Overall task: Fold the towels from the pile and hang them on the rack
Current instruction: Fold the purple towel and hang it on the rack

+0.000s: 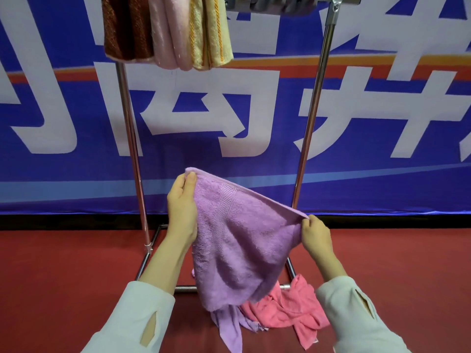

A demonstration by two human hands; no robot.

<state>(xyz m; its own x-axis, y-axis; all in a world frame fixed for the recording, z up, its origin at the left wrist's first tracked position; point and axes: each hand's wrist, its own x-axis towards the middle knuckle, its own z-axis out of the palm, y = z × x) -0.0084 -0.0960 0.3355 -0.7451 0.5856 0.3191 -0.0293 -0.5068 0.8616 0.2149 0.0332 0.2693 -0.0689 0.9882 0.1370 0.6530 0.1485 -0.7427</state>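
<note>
A lilac towel hangs in front of me, held up by its top edge. My left hand pinches its upper left corner, the higher one. The right corner is pinched lower down by my right hand. The towel's bottom droops onto the pile on the floor, where a pink towel and a pale purple one lie crumpled. The metal rack stands just behind. Three folded towels hang from its top bar: brown, pink and cream yellow.
The rack's right post and its floor frame surround the pile. A blue banner with large white characters covers the wall behind. The floor is red. The right part of the top bar shows grey metal.
</note>
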